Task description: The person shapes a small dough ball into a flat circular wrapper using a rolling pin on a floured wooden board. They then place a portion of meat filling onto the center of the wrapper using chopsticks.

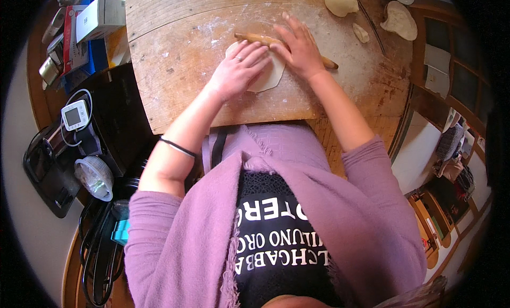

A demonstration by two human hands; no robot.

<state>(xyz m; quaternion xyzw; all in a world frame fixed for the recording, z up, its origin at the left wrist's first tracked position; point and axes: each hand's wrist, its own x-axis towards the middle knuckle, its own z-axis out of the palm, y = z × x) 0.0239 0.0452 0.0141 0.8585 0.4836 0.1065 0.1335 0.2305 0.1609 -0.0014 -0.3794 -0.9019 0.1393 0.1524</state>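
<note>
On a floured wooden board (179, 69) lies a flat, thin sheet of dough (271, 77). A wooden rolling pin (329, 62) crosses the sheet's far side at a slant. My left hand (243, 67) rests on the dough, its fingertips by the pin; whether it grips anything is unclear. My right hand (301, 49) is over the pin with fingers spread, the thumb near the dough's edge; its palm is hidden. Beyond it, at the far right, sit a lump of dough (340, 2), a small dough piece (360, 32) and another flattened dough piece (399, 21).
A thin dark rod (370, 21) lies between the dough pieces. Left of the board stand a white box (99, 17) and metal containers (50, 71). Nearer on the left are a blood pressure monitor (74, 115) and a perforated plastic basket (105, 180).
</note>
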